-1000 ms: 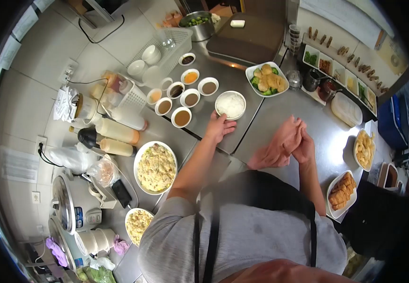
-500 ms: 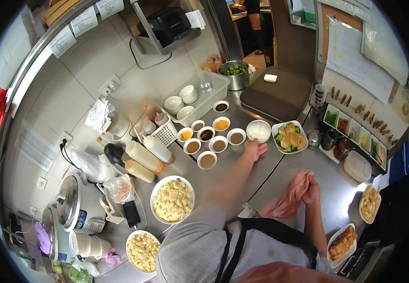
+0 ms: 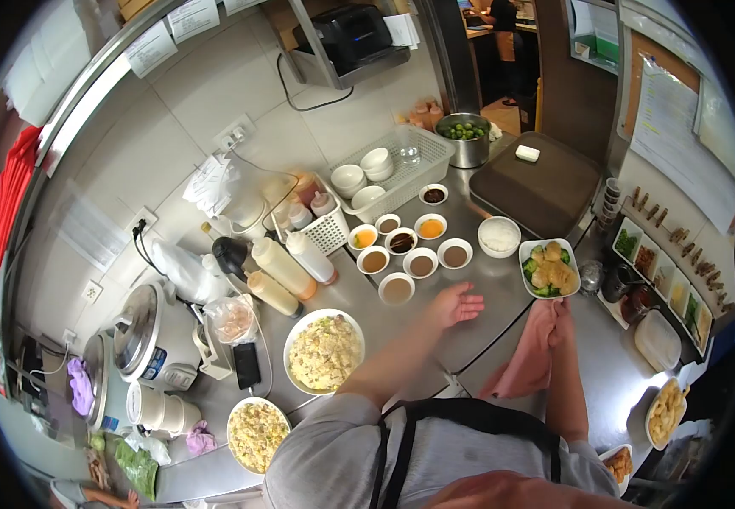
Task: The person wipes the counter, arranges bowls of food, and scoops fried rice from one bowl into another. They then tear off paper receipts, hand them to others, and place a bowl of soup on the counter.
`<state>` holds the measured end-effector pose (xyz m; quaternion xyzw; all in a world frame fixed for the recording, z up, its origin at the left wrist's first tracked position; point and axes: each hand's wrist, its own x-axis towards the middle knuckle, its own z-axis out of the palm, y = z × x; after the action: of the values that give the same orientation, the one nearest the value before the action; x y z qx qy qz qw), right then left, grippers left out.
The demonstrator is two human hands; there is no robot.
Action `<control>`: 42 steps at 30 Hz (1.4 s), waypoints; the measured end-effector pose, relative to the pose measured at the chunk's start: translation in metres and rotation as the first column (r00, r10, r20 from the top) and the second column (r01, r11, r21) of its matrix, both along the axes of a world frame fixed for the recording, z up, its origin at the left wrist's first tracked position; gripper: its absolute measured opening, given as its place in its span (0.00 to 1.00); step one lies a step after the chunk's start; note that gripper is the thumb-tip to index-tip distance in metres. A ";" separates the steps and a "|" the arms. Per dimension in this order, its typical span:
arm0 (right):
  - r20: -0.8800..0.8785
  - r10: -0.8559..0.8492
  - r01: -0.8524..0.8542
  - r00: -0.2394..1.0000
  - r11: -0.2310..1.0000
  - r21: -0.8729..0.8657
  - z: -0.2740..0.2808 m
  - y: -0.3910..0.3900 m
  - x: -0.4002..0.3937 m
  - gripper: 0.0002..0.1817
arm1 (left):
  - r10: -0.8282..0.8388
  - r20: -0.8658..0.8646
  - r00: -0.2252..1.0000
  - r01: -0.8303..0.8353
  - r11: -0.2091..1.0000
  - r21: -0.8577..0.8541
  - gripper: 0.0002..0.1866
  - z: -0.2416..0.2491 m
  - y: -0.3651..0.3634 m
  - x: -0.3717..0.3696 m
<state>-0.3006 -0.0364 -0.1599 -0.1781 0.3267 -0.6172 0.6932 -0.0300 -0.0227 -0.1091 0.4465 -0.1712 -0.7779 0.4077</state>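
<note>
My left hand is over the steel counter with its fingers stretched out and nothing in it. Ahead of it stands a round bowl of white rice, and beside its wrist are several small bowls of sauce, the nearest a brown one. My right hand grips a pink cloth that hangs down toward me. Its fingertips are right at the near rim of a square white dish with broccoli and golden-brown pieces in it.
Two large bowls of fried rice stand at the left, near squeeze bottles. A dark tray and a pot of green vegetables are at the back. Topping containers line the right; fried food sits lower right.
My left hand has drawn back from the rice bowl toward me. My right hand, with the cloth, has moved forward to the square dish's edge. The whole view has shifted.
</note>
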 end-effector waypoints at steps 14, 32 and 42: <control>-0.039 -0.048 0.047 0.998 0.999 -0.028 -0.001 -0.006 0.046 0.24 | 0.015 -0.034 0.999 -0.015 1.000 0.004 0.13 -0.012 0.037 0.025; -0.156 -0.059 0.064 0.986 0.998 0.026 0.002 0.014 0.054 0.28 | -0.042 -0.042 0.998 0.042 0.999 0.000 0.13 -0.022 0.046 0.014; -0.126 -0.038 0.053 0.991 0.992 0.113 -0.045 -0.042 0.015 0.23 | -0.037 -0.088 0.995 0.030 0.997 -0.073 0.14 -0.064 0.074 0.011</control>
<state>-0.2856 -0.0787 -0.2051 -0.1679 0.4082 -0.6007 0.6666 -0.0188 0.0513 -0.1732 0.3934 -0.1879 -0.7972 0.4176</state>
